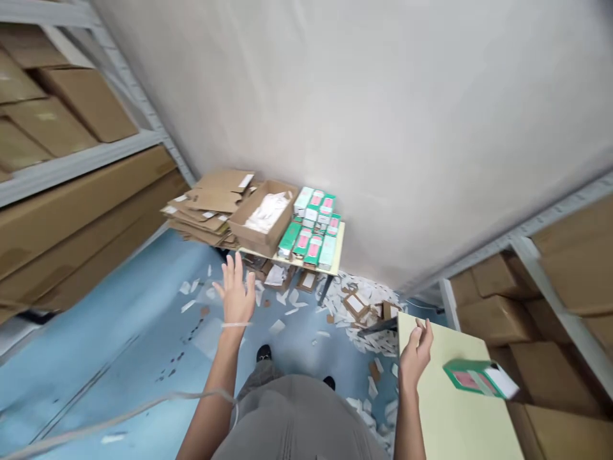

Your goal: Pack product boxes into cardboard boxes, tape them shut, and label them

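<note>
My left hand (234, 295) is held out over the floor with its fingers spread and nothing in it. A pale band circles its wrist, and a light cable (129, 414) runs to a loop by that forearm. Over the edge of the pale yellow table (460, 421) on the right, my right hand (416, 354) is raised, its fingers loosely bent and apart, holding nothing. A green and pink box (472, 378) with a white end lies on that table, to the right of my right hand and apart from it.
Against the wall, a small table (339, 249) bears flattened cardboard (211, 201), an open carton (253, 239) of white material and several green boxes (313, 246). Paper scraps (378, 342) litter the blue floor. Shelves with cartons (86, 102) stand on both sides.
</note>
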Available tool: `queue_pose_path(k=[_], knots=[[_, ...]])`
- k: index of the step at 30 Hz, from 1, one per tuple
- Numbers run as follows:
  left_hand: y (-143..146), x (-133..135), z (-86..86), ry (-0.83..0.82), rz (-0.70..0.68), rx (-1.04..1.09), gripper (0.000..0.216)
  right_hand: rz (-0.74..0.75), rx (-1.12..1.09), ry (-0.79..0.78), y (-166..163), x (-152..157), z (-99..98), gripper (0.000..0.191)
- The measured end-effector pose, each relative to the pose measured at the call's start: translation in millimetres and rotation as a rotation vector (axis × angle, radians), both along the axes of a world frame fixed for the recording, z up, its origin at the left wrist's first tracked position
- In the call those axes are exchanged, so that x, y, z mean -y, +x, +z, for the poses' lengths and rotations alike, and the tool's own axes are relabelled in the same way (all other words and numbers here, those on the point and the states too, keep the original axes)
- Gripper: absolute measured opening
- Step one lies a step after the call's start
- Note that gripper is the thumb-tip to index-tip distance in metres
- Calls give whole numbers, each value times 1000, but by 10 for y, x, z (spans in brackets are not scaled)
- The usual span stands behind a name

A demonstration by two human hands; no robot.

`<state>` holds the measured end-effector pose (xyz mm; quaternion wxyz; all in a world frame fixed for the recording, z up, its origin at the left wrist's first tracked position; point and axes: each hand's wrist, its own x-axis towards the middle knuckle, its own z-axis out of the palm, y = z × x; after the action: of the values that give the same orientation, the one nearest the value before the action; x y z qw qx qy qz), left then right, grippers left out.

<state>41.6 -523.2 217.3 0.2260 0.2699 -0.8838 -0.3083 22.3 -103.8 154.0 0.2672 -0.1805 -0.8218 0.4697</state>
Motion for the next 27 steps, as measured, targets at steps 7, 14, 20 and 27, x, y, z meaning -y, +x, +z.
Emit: queue_pose_path(k=[7, 14, 20, 27], knots=[[584, 1534, -239, 76, 202, 53, 63, 308, 110, -116, -429, 2257, -205, 71], [805, 2331, -496, 201, 281, 120, 64, 891, 152, -43, -566, 4193, -56, 63], [771, 2954, -648, 232, 415, 117, 66, 915, 4, -27, -1121, 4976, 2, 50], [385, 3694, -647, 241, 551, 109, 68, 991, -165, 32, -1989, 6041, 157, 37]])
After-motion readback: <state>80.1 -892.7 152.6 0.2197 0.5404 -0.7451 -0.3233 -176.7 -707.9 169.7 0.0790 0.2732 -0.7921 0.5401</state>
